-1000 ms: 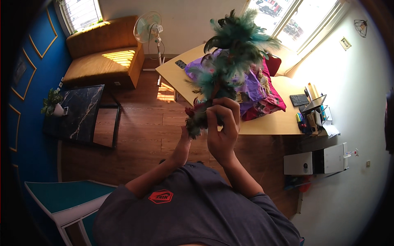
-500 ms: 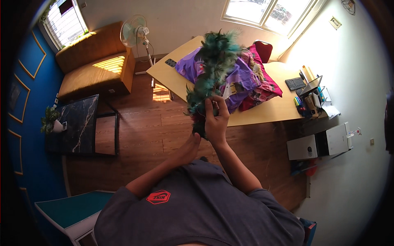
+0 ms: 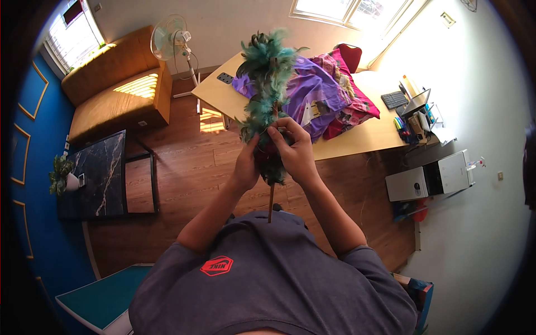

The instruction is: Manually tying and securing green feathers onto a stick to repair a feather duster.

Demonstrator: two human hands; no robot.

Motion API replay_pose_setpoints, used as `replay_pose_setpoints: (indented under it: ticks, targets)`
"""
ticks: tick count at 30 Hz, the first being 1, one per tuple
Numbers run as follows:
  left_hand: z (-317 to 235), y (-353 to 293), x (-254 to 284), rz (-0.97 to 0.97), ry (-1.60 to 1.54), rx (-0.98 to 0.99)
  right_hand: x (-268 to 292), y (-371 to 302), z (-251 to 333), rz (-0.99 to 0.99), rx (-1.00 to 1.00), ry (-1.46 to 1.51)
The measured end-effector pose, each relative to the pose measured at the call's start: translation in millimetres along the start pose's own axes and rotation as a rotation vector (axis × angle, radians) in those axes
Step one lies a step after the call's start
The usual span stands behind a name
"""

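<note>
A feather duster (image 3: pixel 267 106) with teal and dark feathers is held out in front of my chest, its thin wooden handle pointing down toward my shirt. From the left side, my left hand (image 3: pixel 246 166) grips the lower feathered part. Closed on the same part from the right is my right hand (image 3: pixel 295 152), thumb and finger pinching among the feathers. Whether they hold a loose strand there is too small to tell. Beyond the duster, a purple cloth (image 3: pixel 318 97) and a pink floral pillow (image 3: pixel 363 106) lie on the light wooden table (image 3: pixel 357 149).
At the right end of the table are a keyboard (image 3: pixel 394 100) and a desk organizer (image 3: pixel 416 129). A white cabinet-like unit (image 3: pixel 407 186) stands below. To the left are a marble-topped table (image 3: pixel 100 178), a potted plant (image 3: pixel 61 174), an orange sofa (image 3: pixel 120 100) and a standing fan (image 3: pixel 170 39).
My left hand has risen from the duster's lower end to its feathers, beside my right hand. The wooden handle now shows below. The duster has shifted slightly left and up in the view.
</note>
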State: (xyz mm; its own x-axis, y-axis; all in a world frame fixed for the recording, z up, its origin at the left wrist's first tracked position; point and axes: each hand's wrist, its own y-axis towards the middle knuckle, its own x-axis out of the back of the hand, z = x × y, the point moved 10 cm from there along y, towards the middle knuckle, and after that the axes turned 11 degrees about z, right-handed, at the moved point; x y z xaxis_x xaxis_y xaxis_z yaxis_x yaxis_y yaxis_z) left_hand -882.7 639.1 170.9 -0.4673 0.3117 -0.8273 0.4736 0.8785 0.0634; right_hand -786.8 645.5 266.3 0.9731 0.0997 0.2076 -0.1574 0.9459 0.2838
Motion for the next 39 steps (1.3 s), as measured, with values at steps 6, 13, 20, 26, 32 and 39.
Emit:
replay_pose_setpoints:
  ticks: [6,13,20,26,32,39]
  targets:
    - [-0.1,-4.0,-0.9,0.019,-0.017,-0.02,-10.8,-1.3,30.7,-0.003,0.14,-0.314]
    - [-20.4,-7.7,-22.0,0.02,0.079,-0.099,-1.6,-15.7,75.3,-0.134,0.196,-0.752]
    - [-42.1,-13.1,-20.8,-0.101,0.64,-0.373,8.4,-0.6,66.8,0.118,0.146,-0.325]
    - [-46.1,-13.9,-42.7,-0.062,0.956,-0.422,13.7,9.9,98.2,0.301,0.283,-0.603]
    - [-36.6,-8.2,-55.9,0.036,0.983,-0.416,-9.5,18.7,122.1,0.661,0.474,-0.895]
    - [-11.7,-13.2,-60.0,0.096,0.782,-0.127,-42.3,36.4,104.8,1.102,0.468,-1.221]
